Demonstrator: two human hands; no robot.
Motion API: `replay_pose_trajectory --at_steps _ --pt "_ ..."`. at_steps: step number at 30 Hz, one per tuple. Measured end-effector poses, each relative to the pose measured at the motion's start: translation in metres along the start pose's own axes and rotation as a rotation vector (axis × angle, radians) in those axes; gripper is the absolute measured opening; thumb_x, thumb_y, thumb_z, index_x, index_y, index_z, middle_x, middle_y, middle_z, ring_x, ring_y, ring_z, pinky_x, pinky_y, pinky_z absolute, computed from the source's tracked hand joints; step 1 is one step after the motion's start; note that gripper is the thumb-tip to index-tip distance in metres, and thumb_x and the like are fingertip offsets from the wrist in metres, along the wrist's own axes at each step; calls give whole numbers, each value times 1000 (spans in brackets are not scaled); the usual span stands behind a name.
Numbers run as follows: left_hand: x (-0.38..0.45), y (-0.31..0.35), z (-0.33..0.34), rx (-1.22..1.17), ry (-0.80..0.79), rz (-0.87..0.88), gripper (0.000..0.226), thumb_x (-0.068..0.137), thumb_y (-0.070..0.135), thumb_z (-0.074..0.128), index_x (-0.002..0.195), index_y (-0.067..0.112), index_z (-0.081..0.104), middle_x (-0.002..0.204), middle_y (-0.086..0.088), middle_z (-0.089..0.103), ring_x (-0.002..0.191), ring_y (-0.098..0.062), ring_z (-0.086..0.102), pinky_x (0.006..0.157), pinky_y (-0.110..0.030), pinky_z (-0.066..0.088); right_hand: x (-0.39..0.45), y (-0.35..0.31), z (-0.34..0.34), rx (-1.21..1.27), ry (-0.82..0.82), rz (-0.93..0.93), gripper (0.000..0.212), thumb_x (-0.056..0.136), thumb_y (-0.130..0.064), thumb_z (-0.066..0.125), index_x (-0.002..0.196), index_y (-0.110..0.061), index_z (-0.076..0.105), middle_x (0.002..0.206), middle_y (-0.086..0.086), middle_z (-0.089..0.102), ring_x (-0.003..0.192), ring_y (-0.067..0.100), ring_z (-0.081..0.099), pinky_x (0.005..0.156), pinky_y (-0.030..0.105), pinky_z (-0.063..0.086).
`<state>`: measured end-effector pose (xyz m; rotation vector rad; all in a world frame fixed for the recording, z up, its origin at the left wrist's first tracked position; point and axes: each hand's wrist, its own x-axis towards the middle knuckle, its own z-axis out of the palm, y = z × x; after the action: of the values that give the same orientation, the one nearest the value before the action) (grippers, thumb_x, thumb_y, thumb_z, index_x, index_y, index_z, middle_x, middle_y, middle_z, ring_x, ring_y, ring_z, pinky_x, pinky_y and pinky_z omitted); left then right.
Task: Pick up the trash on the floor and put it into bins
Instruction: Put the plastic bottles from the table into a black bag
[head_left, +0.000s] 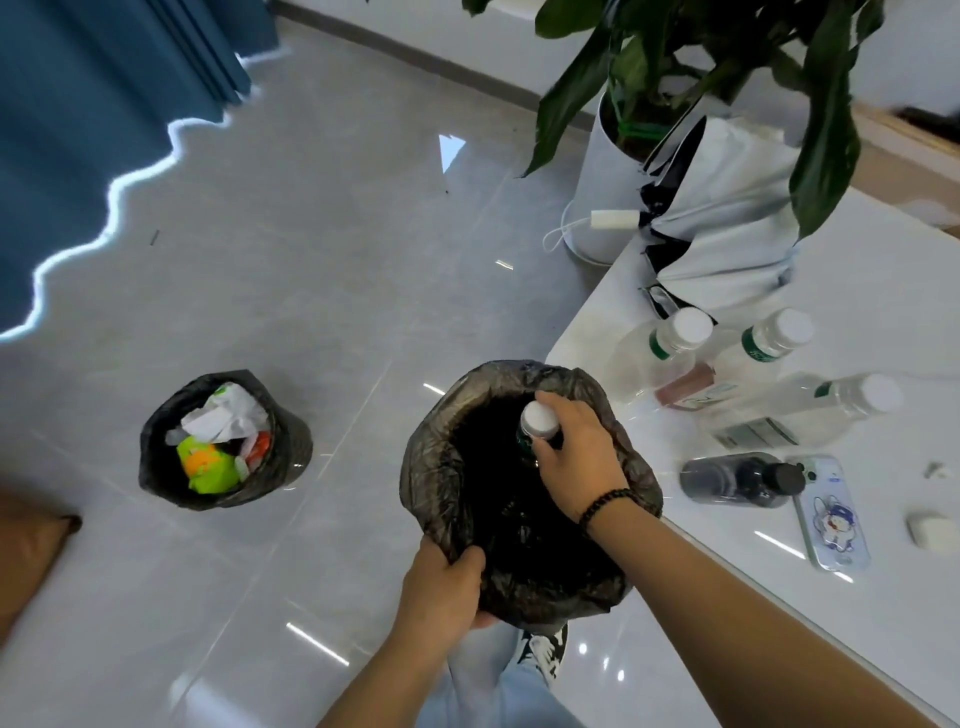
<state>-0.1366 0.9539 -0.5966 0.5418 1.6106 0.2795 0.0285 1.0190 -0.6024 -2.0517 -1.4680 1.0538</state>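
1. My left hand (441, 584) grips the near rim of the black bag (447, 467).
2. My right hand (574, 457) holds a bottle (537, 423) by its neck, over the bag's mouth.
3. Inside looks dark; I can't see contents.
4. A second bin (291, 441) stands on the floor, well apart.

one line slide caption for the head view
Right hand lowers a white-capped bottle into a black bin bag gripped by the left hand.

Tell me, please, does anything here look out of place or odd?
Little does. A dark bottle lies on its side on the table, while three clear bottles nearby stand upright. Nothing looks spilled.
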Motion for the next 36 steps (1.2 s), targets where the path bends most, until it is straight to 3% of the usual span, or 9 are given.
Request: replay_pose_trajectory --at_steps 6,10,13,15,21,26,30,33,36 --pt "3 -1 -15 -7 -32 -43 32 92 12 49 123 22 48 118 -12 58 99 -32 63 60 -37 60 -3 -2 1 -94 1 -15 53 89 -14 58 139 -18 41 137 5 45 124 21 46 104 28 36" --pt "10 0 -25 26 -22 -37 32 91 12 51 123 19 49 116 -14 59 98 -34 64 61 -40 60 -3 -24 -24 -10 298 -173 45 86 -6 60 130 -14 52 123 5 53 110 20 54 94 34 49" --pt "11 4 -33 42 -6 -35 30 91 12 51 121 18 49 116 -15 60 97 -35 65 56 -34 59 9 -31 -50 -90 560 -257 45 81 -6 57 126 -7 54 129 16 47 120 31 44 104 33 36" --pt "13 6 -37 35 3 -32 30 92 12 51 121 18 49 115 -16 61 97 -36 65 54 -32 58 21 -29 -64 -195 666 -236 49 79 -9 56 127 -6 53 135 23 39 126 37 35 107 40 32" --pt "16 9 -45 9 4 -26 32 92 12 51 124 17 48 114 -14 62 98 -33 65 58 -34 59 37 7 -63 -402 491 1 54 78 -6 65 130 -2 50 147 27 27 137 46 19 111 56 24" --pt "18 6 -46 -20 22 -58 30 92 10 52 121 12 48 109 -17 62 95 -34 66 55 -32 58 28 16 -63 -388 661 -80 56 72 12 57 127 0 51 118 30 46 108 39 38 96 49 36" --pt "18 2 -44 -40 28 -75 31 91 9 52 122 12 48 110 -18 61 95 -36 65 51 -30 56 22 9 -66 -234 572 -13 44 81 3 60 125 -2 53 121 26 44 111 42 40 96 40 35" --pt "16 0 -42 -63 18 -77 31 91 9 52 122 12 48 111 -17 62 96 -35 65 53 -31 57 15 -11 -73 -134 627 -117 42 82 -5 66 122 -2 54 119 21 49 112 30 45 92 20 31" --pt "17 -4 -40 -92 20 -98 33 92 8 51 124 13 47 113 -17 61 95 -35 66 56 -33 58 5 -48 -84 -59 697 -227 43 82 -10 68 121 -3 52 116 14 53 108 19 48 90 19 37"
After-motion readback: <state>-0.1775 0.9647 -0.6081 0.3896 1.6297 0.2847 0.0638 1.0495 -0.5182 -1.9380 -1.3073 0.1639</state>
